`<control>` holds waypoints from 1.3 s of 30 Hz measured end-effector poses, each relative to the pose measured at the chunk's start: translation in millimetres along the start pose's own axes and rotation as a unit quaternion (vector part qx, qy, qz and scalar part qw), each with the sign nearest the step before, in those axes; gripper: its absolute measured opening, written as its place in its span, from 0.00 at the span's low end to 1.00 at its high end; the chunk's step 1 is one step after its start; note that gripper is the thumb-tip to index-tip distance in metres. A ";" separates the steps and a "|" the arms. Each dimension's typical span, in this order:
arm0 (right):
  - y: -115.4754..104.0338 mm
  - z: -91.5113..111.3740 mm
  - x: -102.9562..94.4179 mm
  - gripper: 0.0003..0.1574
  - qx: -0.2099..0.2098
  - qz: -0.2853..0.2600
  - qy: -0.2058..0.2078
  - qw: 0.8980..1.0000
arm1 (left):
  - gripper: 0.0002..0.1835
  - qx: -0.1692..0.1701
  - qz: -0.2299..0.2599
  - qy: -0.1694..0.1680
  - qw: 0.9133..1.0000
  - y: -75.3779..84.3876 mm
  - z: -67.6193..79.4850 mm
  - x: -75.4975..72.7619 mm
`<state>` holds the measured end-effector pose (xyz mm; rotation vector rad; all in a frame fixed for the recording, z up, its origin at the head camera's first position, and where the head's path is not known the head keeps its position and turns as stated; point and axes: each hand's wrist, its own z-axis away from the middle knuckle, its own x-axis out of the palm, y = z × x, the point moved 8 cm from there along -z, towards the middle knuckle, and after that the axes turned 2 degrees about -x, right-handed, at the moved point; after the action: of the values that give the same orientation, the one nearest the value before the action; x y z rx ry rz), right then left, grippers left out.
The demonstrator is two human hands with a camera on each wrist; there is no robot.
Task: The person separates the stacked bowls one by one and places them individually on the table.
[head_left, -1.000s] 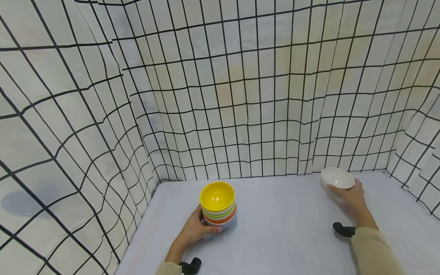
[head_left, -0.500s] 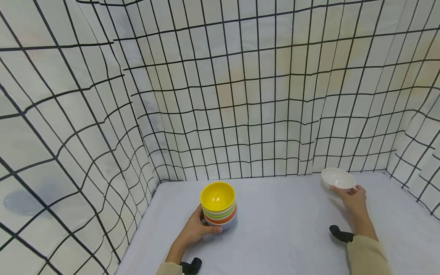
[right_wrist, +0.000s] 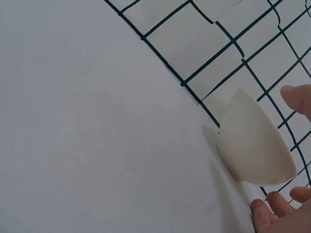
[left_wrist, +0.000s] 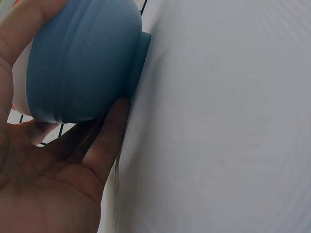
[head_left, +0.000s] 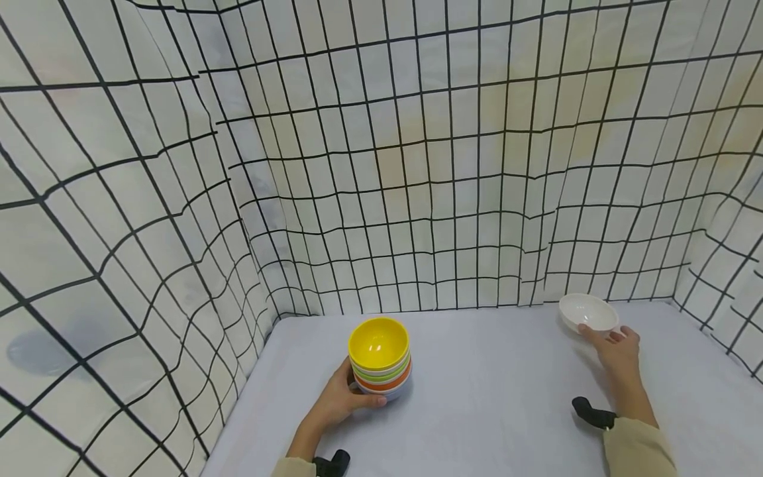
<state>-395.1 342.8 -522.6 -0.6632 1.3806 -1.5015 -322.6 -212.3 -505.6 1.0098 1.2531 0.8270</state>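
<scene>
Left fingers (head_left: 368, 400) round stacked bowls (head_left: 379, 358), right fingers (right_wrist: 278, 203) parted beside white bowl (right_wrist: 255, 145)

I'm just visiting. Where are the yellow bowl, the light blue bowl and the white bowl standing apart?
Yellow bowl (head_left: 379, 343): head view, on its hollow inside.
Light blue bowl (left_wrist: 87, 63): left wrist view, on its outer wall.
White bowl (right_wrist: 253, 141): right wrist view, on its outer wall.

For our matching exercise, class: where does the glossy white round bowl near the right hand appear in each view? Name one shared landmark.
Head: glossy white round bowl, right side, lower half.
Left wrist: not in it.
Right wrist: bowl right of centre.
Shared landmark: black-gridded white backdrop, in all three.
</scene>
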 end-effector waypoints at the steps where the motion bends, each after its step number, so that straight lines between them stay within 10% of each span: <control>1: -1.7 2.2 -1.5 0.74 -0.003 0.005 0.010 1.000 | 0.54 0.000 -0.001 0.001 1.000 -0.1 0.1 0.1; 11: -50.0 39.1 -2.3 0.59 -0.062 -0.013 0.101 0.993 | 0.54 0.000 -0.001 0.005 1.000 -0.4 0.0 0.7; 20: -109.2 82.7 41.7 0.51 -0.189 -0.008 0.014 0.982 | 0.53 0.001 0.001 0.002 1.000 -1.4 0.0 0.3; 29: -147.2 141.1 115.7 0.52 -0.351 0.031 -0.141 0.925 | 0.54 -0.004 0.007 -0.001 1.000 -3.0 -0.3 -0.3; 39: -135.4 193.3 195.4 0.56 -0.399 0.079 -0.254 0.878 | 0.52 0.007 0.005 -0.006 1.000 -2.6 -0.9 0.5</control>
<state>-341.4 70.7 -392.4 -1.3047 1.5491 -0.5003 -323.5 -212.7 -508.3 1.0321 1.2455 0.8193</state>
